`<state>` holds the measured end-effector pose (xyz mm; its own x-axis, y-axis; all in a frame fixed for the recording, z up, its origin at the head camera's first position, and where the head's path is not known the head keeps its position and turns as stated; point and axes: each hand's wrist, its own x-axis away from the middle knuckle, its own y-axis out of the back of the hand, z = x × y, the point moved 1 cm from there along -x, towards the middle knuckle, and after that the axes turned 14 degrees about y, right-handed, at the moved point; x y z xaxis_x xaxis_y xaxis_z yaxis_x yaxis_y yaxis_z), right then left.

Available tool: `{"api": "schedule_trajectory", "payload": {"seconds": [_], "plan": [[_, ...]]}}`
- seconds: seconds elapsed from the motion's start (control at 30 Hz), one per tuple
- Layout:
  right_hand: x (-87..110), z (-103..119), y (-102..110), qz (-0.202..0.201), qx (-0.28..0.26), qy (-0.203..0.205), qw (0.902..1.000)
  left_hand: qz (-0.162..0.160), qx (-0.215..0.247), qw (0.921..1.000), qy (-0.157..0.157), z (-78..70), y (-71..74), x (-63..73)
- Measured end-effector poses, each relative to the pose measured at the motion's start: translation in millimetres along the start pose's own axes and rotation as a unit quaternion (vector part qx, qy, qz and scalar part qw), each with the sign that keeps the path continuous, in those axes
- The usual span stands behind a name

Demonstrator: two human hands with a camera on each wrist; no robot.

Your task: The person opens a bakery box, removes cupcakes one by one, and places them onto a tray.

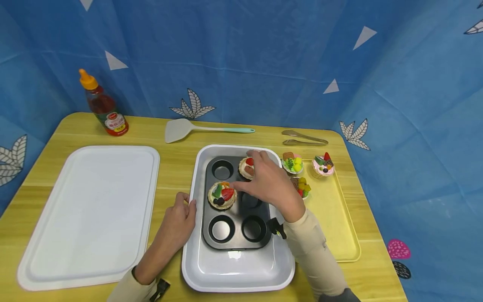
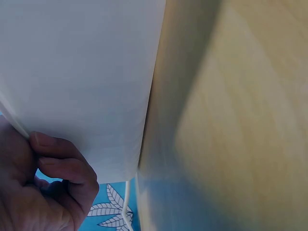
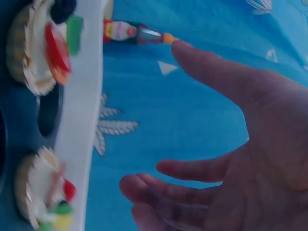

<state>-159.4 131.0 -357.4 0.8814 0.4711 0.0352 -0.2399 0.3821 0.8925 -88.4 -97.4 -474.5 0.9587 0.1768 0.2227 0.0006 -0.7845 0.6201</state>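
My left hand [image 1: 176, 222] is at the left side of a deep white tray [image 1: 237, 274], and its curled fingers [image 2: 67, 166] grip the rim. A dark six-cup muffin pan [image 1: 238, 242] sits inside that tray. My right hand [image 1: 269, 180] hovers over the pan with fingers and thumb spread, and the right wrist view shows nothing between them. One fruit-topped tart [image 1: 222, 195] fills the left middle cup. Another tart [image 1: 246, 169] is in the far right cup, partly hidden by my right fingers. The near cups hold nothing.
Right of the deep tray, several toy cupcakes [image 1: 323, 165] stand on a yellow tray [image 1: 336, 226]. Tongs [image 1: 305, 137] and a spatula [image 1: 211, 129] lie along the back. A sauce bottle [image 1: 107, 111] stands at the back left, behind a flat white tray [image 1: 90, 214].
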Motion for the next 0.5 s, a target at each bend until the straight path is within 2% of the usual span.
{"api": "schedule_trajectory", "payload": {"seconds": [0.27, 0.5], "plan": [[-18.9, 4.7, -32.0, 0.059, 0.012, 0.035, 0.9976, 0.002, 0.000, 1.0000, -0.001, 0.1, 0.4, -0.4], [-25.6, 2.8, -54.9, 0.086, 0.061, 0.061, 0.9926, -0.002, -0.005, 1.0000, -0.002, -0.5, 0.8, -0.8]]}}
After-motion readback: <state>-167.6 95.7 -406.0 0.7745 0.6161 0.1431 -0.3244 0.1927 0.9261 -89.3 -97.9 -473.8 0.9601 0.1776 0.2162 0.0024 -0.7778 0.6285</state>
